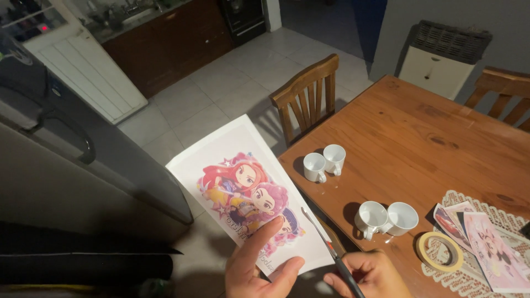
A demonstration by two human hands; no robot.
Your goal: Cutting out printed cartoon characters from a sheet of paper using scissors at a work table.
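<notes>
My left hand (258, 265) pinches the near edge of a white paper sheet (221, 160) printed with colourful cartoon figures, held out over the floor beside the table. My right hand (367, 274) grips a pair of scissors (324, 241). Their blades point up and left, with the tips at the sheet's right edge.
A wooden table (419, 132) carries two pairs of white mugs (324, 162) (386, 218), a roll of tape (440, 250) and printed cards (480, 237) on a lace mat. Wooden chairs (308, 96) stand around it. A grey fridge (66, 165) is on the left.
</notes>
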